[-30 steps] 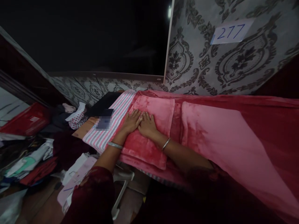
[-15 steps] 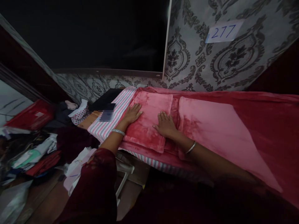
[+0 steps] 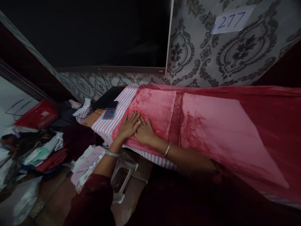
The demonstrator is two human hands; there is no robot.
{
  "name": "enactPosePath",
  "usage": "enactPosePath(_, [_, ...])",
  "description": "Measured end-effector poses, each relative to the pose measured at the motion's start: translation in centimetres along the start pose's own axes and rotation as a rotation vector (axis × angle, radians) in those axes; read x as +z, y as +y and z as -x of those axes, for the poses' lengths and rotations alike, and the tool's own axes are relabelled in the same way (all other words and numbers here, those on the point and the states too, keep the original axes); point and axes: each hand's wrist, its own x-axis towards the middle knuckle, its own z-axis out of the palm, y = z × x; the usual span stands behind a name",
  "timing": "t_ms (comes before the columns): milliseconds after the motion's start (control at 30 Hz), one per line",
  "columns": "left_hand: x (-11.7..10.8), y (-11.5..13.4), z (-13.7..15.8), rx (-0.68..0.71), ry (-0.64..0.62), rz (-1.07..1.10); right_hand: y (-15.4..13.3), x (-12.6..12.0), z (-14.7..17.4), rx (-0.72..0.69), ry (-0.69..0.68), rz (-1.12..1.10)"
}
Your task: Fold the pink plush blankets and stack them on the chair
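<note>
Both hands lie flat, palms down & spread fairly wide, on a squarish folded pad of pink-and-red plush fabric (image 3: pixel 156 106). L hand (image 3: pixel 129 127) has its fingers a bit apart; R hand (image 3: pixel 144 133) is right up against it, the 2 touching at the L thumb. Each wrist wears 1 silver-coloured metal bangle (image 3: pixel 167 149). The pad's under both hands & runs on past the fingertips. R of the hands, past a darker red plush strip (image 3: pixel 175 121), there's a bigger pale-pink plush panel w/ mottled red edging (image 3: pixel 216 122). Just L of the L hand: pink, white & grey striped cloth (image 3: pixel 97 125) w/ a dark flat object (image 3: pixel 109 113) on it, partly pixelated. Below the hands, a white plastic stool (image 3: pixel 128 164). Beyond them, a big black flat-screen TV (image 3: pixel 105 34); upper R, white paper marked "277" (image 3: pixel 231 21). Far L, a red plastic basket (image 3: pixel 39 114) nr heaped clothes (image 3: pixel 51 159).
</note>
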Motion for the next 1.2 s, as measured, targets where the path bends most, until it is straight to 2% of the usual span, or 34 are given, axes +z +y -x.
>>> enactPosePath(267, [0.5,-0.4,-0.1,0.017,-0.004,-0.089,4.3,-0.7,5.5,0.055,-0.009,0.068])
enactPosePath(533, [0.4,-0.3,-0.4,-0.010,-0.007,-0.089,5.6,-0.9,10.9,0.003,-0.006,0.062])
enactPosePath(667, [0.2,-1.2,-0.6,-0.009,0.001,-0.039,6.7,-2.9,14.4,-0.059,-0.068,-0.015])
enactPosePath(767, [-0.3,-1.7,-1.0,-0.004,0.022,0.048,9.0,-5.2,16.4,-0.077,0.006,-0.049])
enactPosePath(833, [-0.7,-0.9,-1.5,0.000,0.079,0.099,11.3,-6.5,17.4,-0.026,0.080,-0.010])
enactPosePath(900, [-1.1,1.6,-1.8,0.048,0.138,0.127,14.2,-7.0,18.2,0.060,0.133,0.049])
enactPosePath(967, [-1.4,5.7,-2.0,0.167,0.135,0.138,17.0,-7.0,18.7,0.139,0.174,0.100])
enactPosePath(1100, [-1.5,16.1,-2.5,0.477,0.016,0.146,21.5,-7.0,18.7,0.236,0.244,0.165])
enactPosePath(1200, [-0.8,22.7,-3.8,0.545,-0.080,0.153,23.7,-7.8,18.2,0.336,0.255,0.175])
